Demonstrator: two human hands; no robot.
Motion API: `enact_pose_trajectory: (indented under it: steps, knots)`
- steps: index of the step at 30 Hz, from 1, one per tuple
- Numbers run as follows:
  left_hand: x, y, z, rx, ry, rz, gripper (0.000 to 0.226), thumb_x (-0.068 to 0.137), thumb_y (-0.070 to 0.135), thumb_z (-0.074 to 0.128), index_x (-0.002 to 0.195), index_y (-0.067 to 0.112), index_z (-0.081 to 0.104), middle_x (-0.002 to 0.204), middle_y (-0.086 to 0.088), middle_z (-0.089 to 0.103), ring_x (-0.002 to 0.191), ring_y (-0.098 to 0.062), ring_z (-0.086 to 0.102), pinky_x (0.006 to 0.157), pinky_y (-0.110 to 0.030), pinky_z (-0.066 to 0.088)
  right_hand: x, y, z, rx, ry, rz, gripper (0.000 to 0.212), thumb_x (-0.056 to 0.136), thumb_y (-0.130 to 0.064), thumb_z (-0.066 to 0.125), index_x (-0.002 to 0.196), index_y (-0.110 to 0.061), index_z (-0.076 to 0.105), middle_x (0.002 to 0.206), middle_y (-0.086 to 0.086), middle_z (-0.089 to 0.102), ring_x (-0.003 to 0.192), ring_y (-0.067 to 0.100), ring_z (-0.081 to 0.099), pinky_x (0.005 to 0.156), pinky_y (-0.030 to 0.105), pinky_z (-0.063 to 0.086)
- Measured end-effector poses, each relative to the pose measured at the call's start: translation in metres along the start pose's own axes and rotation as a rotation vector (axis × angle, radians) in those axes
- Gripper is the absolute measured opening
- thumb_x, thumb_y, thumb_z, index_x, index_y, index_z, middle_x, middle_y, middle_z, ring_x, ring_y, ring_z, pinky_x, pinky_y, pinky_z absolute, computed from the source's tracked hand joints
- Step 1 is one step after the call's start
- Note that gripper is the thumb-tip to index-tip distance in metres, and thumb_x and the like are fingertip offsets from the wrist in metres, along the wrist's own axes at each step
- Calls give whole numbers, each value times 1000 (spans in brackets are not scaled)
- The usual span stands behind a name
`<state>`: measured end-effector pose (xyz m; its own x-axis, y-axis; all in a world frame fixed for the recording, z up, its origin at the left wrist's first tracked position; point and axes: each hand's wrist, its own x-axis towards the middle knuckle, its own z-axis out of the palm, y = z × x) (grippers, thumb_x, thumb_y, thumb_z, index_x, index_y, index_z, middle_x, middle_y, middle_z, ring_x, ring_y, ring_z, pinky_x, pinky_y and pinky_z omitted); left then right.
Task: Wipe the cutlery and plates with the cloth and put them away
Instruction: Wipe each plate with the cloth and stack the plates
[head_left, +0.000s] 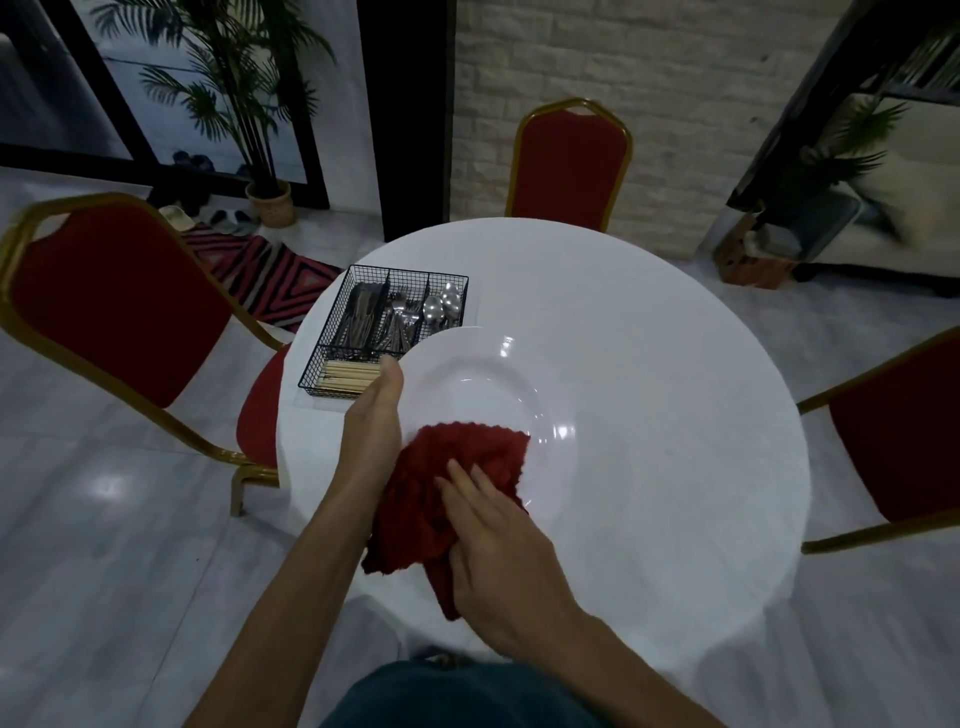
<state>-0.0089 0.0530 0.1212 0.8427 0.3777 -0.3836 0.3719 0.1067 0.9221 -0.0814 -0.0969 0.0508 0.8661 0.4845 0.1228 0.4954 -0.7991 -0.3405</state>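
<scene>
A large white plate (498, 379) with a wide rim is held over the round white table (675, 415). My left hand (376, 421) grips the plate's left rim, thumb on top. A dark red cloth (441, 493) lies across the plate's near side and hangs off its edge. My right hand (498, 545) presses the cloth onto the plate with straight fingers. A black wire cutlery basket (332, 338) stands at the table's left, holding knives, forks, spoons (441, 306) and wooden chopsticks (350, 375).
Three red chairs with gold frames surround the table: one at the left (114, 301), one at the far side (569, 166), one at the right (904, 436). A patterned rug (265, 275), shoes and a potted palm (270, 202) lie beyond on the floor.
</scene>
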Motion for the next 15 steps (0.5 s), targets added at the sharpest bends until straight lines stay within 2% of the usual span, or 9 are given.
enact_pose_trajectory:
  steps: [2,3,5,6,10,13,15]
  knots:
    - [-9,1,11,24,-40,28,60,101,63,36,136,21,62,136,4,61,125,-14,56,107,-33,42,21,6,-6,52,-29,-14,71,93,-35,23,160,-14,30,169,2,20,157,22,15,125,40,20]
    - [-12,-1,14,1,-49,25,54,101,61,39,128,23,67,128,5,66,118,-13,60,103,-33,45,31,12,-10,51,-5,0,74,92,-39,22,161,-13,26,170,3,16,157,23,11,126,41,16]
    - [-17,-4,18,-75,-67,6,43,100,60,44,110,29,72,116,7,72,109,-12,67,101,-36,52,47,25,-16,23,63,66,74,92,-39,23,162,-12,23,170,5,16,157,25,13,126,45,16]
    - [-18,-5,18,-92,-71,5,41,99,61,45,108,31,72,114,8,72,109,-12,67,102,-38,52,51,31,-18,7,84,102,72,94,-37,23,162,-12,23,170,4,16,157,24,15,126,46,18]
    - [-14,-1,6,-129,-19,15,65,93,71,46,138,27,60,137,8,61,128,-18,56,111,-45,43,48,41,-17,-45,150,193,65,96,-29,30,158,-8,35,165,9,32,152,27,32,123,43,24]
    - [-11,4,-6,-166,40,40,65,91,73,47,137,29,61,138,5,63,129,-23,56,111,-51,43,31,36,-17,-66,95,204,65,92,-30,32,152,-9,46,157,10,45,145,26,44,122,39,25]
    - [-7,5,-13,-171,68,16,83,76,85,48,139,32,58,142,5,60,132,-25,54,111,-54,42,16,30,-20,-58,39,148,61,92,-30,33,146,-12,55,151,5,54,141,22,49,120,38,24]
